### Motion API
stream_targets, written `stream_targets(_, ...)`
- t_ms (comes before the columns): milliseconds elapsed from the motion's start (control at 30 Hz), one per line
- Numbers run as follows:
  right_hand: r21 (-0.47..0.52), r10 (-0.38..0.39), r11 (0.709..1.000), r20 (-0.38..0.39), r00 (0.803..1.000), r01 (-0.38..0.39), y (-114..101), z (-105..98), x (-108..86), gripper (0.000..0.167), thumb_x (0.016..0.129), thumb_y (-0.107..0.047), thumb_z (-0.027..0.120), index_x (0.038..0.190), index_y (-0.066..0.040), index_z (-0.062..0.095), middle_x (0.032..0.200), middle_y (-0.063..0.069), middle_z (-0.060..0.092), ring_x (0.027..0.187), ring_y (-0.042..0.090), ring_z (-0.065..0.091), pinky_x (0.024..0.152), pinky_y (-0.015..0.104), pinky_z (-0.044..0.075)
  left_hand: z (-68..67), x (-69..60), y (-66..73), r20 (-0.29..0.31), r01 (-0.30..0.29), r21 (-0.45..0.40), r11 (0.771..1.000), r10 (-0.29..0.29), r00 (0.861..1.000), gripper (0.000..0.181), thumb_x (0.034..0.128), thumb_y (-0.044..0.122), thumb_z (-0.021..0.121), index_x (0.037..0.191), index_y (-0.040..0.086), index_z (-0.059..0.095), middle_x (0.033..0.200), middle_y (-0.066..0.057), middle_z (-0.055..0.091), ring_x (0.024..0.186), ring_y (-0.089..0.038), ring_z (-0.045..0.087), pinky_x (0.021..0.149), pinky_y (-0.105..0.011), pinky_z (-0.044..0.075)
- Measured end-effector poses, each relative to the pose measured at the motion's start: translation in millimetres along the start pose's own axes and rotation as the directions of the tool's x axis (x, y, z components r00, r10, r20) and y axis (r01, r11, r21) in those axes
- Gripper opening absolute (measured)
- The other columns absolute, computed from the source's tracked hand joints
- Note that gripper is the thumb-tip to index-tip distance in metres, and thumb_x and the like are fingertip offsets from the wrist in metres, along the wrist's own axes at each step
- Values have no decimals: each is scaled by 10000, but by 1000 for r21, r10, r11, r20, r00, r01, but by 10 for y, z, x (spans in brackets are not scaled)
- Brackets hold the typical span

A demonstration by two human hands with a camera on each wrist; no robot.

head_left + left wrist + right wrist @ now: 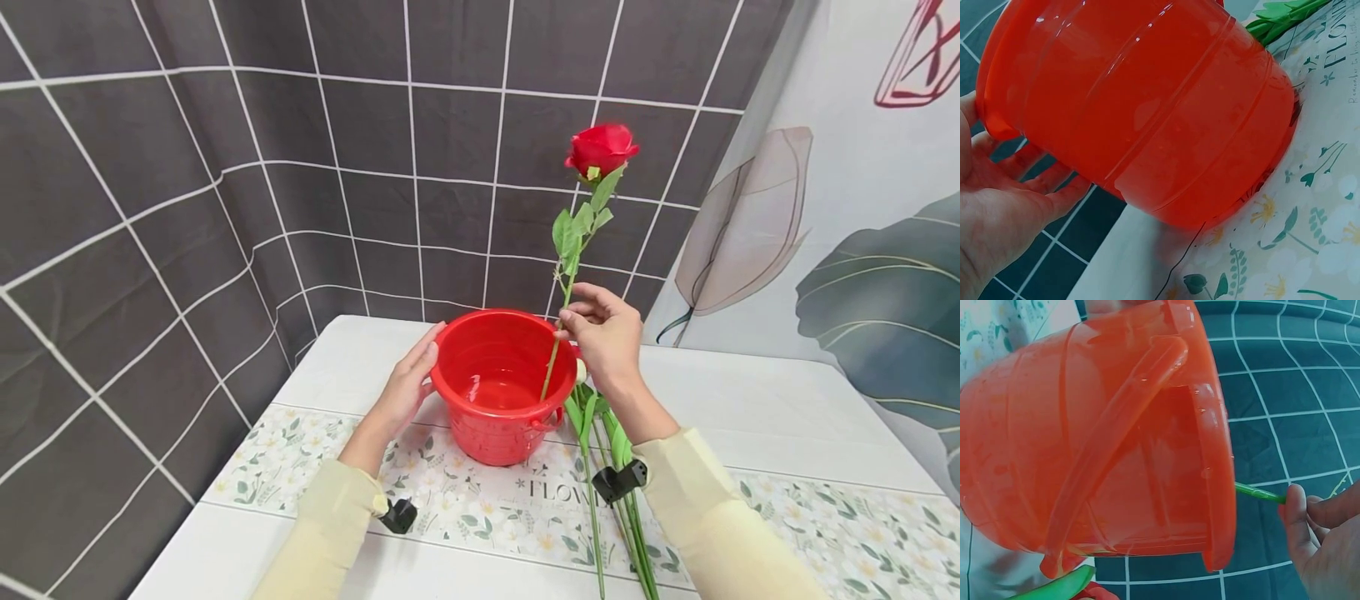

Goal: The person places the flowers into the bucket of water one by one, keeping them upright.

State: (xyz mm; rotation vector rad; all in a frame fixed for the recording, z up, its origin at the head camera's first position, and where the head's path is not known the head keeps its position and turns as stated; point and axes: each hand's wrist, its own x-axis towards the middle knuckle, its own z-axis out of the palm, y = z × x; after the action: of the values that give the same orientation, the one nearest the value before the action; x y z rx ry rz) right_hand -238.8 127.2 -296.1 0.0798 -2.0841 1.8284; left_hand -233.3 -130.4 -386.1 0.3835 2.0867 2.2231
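A red rose [602,148] on a long green stem stands nearly upright, leaning a little right. My right hand [606,333] pinches its stem between thumb and fingers, just above the rim of a red bucket [487,437]. The lower stem [1259,492] reaches down inside the bucket, which appears to hold some clear water. On the bucket's left side, my left hand [408,379] rests against the rim, its fingers [1054,178] extended along the outer wall in the left wrist view. The bucket's handle [1110,447] hangs down its side in the right wrist view.
Several green flower stems [633,533] lie on the table to the right of the bucket, with a white bloom [581,371] beside it. The white table cover [750,417] has a floral band. A dark grid-patterned curtain [450,208] hangs behind.
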Motion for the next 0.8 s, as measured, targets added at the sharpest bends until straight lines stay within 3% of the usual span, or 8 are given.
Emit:
stream_targets(300, -13, 4, 1000, 50, 999, -4, 72, 55, -4, 378, 867, 54, 656, 1239, 23, 605, 955, 259, 644, 661, 163, 688, 631, 244, 572, 4, 1, -18, -14, -1, -2, 1000, 0, 1000, 488, 1041, 303, 379, 1519, 252, 295, 1527, -2, 333, 1369, -246, 358, 1057, -519, 378)
stream_targets(567, -18, 36, 999, 83, 996, -35, 119, 95, -13, 374, 870, 64, 646, 1240, 24, 605, 960, 277, 638, 638, 124, 678, 625, 260, 575, 5, 5, -28, -10, -9, 1, 1000, 9, 1000, 492, 1041, 309, 376, 1521, 252, 287, 1529, -6, 325, 1372, -258, 350, 1056, -526, 376)
stream_targets(800, -53, 68, 997, 119, 991, -62, 139, 131, -14, 376, 878, 41, 647, 1250, 7, 608, 1006, 278, 651, 711, 210, 703, 643, 269, 576, 6, 10, -24, -18, 6, 17, 1000, -6, 1000, 469, 1036, 339, 384, 1500, 317, 320, 1514, 41, 346, 1359, -211, 365, 1054, -501, 388)
